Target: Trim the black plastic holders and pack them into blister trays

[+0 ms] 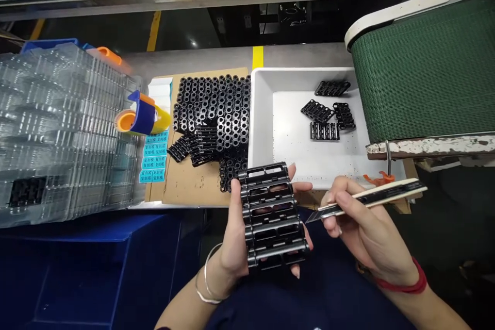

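Observation:
My left hand point(234, 237) is closed around a black slotted plastic part point(273, 216), held up in front of me with its row of long openings facing the camera. Some of its fingers show behind the part's right side. In my right hand point(363, 227) is a utility knife point(386, 198) with a pale handle, gripped between thumb and fingers. Its blade points left, with the tip close to the part's right edge; whether they touch I cannot tell. Beyond both hands, several similar black parts point(325, 131) lie in a white tray point(265, 129).
Stacked black parts point(212, 103) cover much of a cardboard sheet point(185, 191). To the left stand clear plastic trays point(77, 129), blue-printed labels point(153, 162) and a yellow-orange tape roll point(143, 116). A green conveyor belt point(429, 67) rises at right; a blue bin point(77, 268) sits lower left.

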A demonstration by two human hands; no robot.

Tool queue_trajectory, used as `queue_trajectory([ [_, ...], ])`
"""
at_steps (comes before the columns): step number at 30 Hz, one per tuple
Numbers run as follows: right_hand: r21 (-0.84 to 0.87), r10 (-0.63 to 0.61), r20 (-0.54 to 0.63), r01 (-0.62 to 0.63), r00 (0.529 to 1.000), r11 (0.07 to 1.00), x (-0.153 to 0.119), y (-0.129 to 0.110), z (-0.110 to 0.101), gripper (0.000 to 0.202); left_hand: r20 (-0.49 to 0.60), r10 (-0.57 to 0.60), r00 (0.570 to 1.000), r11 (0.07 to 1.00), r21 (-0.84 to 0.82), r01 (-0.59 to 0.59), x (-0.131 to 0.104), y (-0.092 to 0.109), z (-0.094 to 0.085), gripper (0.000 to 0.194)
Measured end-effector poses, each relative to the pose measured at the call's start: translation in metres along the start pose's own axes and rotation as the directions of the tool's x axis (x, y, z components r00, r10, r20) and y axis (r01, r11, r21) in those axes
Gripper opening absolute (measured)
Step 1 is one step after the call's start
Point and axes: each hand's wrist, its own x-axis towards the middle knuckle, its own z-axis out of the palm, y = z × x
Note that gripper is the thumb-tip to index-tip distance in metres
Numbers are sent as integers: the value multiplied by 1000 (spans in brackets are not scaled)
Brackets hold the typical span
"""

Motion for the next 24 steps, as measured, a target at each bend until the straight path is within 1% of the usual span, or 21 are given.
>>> queue_trajectory([
  [5, 95, 139, 119, -151, 983, 984, -2, 9, 5, 32, -17, -113, 993, 994, 1, 113, 0, -1, -1, 91],
  [8, 123, 201, 141, -219, 969, 968, -3, 12, 7, 32, 18, -178, 984, 984, -26, 178, 1, -2, 0, 97],
  [10, 114, 233, 146, -250, 961, 961, -2, 12, 8, 32, 46, -191, 981, 981, -35, 192, 3, -2, 2, 100],
  [14, 90, 254, 145, -268, 956, 959, -2, 12, 9, 33, 63, -196, 978, 978, -62, 200, 4, -3, 3, 101],
  [18, 93, 260, 171, -278, 950, 956, -3, 13, 9, 34, 65, -237, 969, 968, -69, 242, 4, -3, -1, 104],
  [24, 99, 251, 197, -274, 948, 957, -3, 14, 8, 31, 96, -263, 960, 961, -58, 269, 5, -4, -4, 109],
])
